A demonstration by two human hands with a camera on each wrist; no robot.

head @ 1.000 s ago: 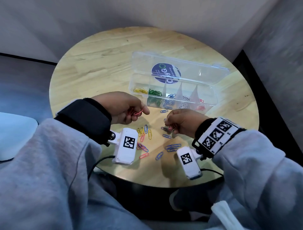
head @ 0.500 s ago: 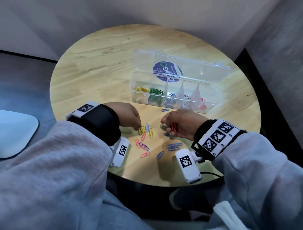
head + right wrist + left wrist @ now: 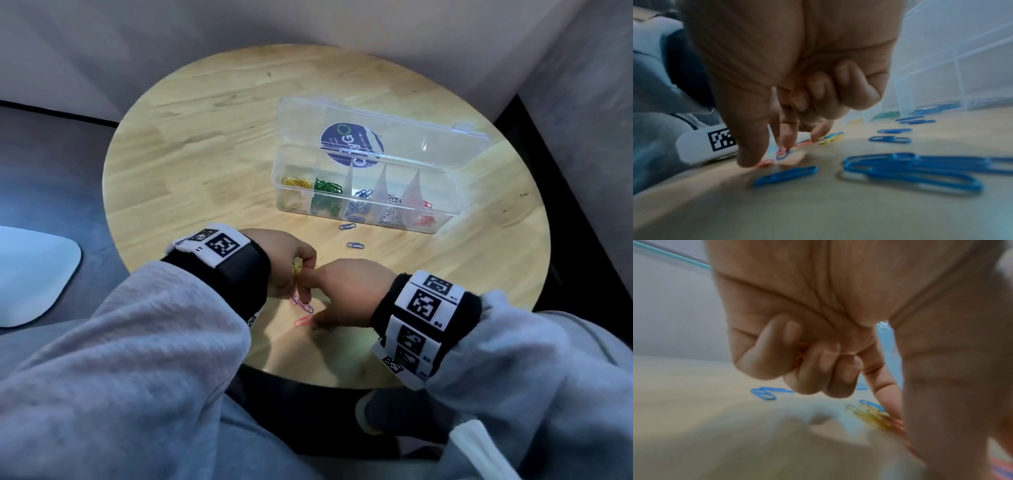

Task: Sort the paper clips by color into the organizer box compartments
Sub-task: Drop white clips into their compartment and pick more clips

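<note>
Left hand (image 3: 291,263): curled, gripping red clips (image 3: 802,353), reaching yellow clips (image 3: 867,415).
Right hand (image 3: 352,291): curled around red clips, fingertip on pink clip (image 3: 765,163).
Box (image 3: 442,219): open, clips sorted.

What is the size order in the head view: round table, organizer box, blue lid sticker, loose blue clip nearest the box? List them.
1. round table
2. organizer box
3. blue lid sticker
4. loose blue clip

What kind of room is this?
Probably a plain indoor corner, home or office: a small round wooden table against bare walls, a grey floor, and a clear organizer box.
</note>
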